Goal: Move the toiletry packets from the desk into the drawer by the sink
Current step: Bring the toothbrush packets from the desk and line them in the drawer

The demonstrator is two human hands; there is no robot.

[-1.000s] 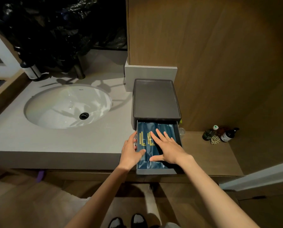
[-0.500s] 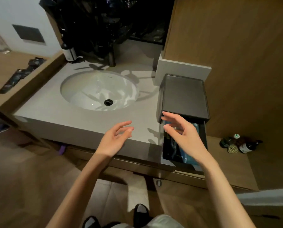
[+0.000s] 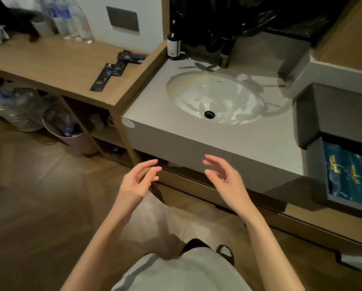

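Note:
Several dark toiletry packets (image 3: 115, 70) lie in a loose row on the wooden desk (image 3: 49, 59) at the upper left, near its right edge. At the far right the grey drawer (image 3: 314, 171) of a dark box (image 3: 331, 110) stands pulled out, with blue packets (image 3: 344, 175) lying flat inside. My left hand (image 3: 138, 181) and my right hand (image 3: 224, 177) hover empty in front of the counter's front edge, fingers apart, well away from both the desk packets and the drawer.
A white oval sink (image 3: 213, 97) sits in the grey counter (image 3: 249, 141) between desk and drawer. A dark bottle (image 3: 173, 46) and a tap (image 3: 225, 53) stand behind it. Water bottles (image 3: 71, 19) stand at the desk's back. A bin (image 3: 71, 131) and basket (image 3: 14, 110) are under the desk.
Both hands have left the drawer and come back empty to the left, in front of the counter. My view has swung left, bringing the desk and its packets into sight.

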